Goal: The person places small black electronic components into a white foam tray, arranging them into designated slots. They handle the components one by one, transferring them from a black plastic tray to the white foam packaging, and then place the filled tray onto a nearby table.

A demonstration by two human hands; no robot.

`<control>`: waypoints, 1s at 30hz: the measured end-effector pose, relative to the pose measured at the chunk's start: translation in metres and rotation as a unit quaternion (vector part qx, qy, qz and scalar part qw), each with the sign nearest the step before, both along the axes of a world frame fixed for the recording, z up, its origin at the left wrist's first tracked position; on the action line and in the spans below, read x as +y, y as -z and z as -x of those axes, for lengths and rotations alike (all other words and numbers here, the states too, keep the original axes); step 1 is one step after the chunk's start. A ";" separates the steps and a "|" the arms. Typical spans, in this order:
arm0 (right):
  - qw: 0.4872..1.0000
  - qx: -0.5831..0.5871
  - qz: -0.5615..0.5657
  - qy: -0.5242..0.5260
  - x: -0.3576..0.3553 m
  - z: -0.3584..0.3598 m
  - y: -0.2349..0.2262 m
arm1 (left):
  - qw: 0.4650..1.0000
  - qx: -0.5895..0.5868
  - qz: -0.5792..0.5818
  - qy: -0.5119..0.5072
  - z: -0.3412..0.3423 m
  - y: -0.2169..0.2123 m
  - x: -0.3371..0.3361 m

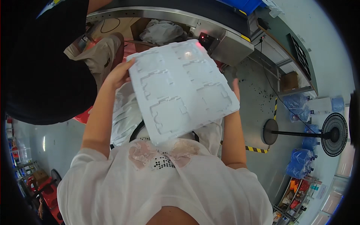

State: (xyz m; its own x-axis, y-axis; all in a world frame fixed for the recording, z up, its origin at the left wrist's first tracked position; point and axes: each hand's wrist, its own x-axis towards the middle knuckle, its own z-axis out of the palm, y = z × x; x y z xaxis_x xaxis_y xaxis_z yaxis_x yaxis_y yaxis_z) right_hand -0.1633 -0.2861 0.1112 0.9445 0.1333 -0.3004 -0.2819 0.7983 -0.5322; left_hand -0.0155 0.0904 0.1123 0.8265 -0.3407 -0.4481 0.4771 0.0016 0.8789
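Observation:
A white moulded plastic tray (178, 90) with several shaped recesses is held up in front of my body, tilted and turned slightly. Its upper left edge is gripped by my left hand (119, 76), the thumb at the rim and the other fingers partly behind it. At the opposite edge, my right hand (236, 90) holds the tray from the side; one digit sticks up past the rim and the rest is hidden behind the plastic. The recesses that show hold nothing.
Beyond the tray runs a conveyor (168, 14) with a metal frame and a control box (232, 48). A person in dark clothing (48, 75) is close on my left. To the right stand a black fan (333, 134) and wrapped blue water bottles (300, 163).

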 end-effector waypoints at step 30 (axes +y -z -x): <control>0.493 -0.238 0.837 0.012 -0.155 -0.326 -0.130 | 0.792 -0.408 -0.435 0.131 0.026 0.085 -0.106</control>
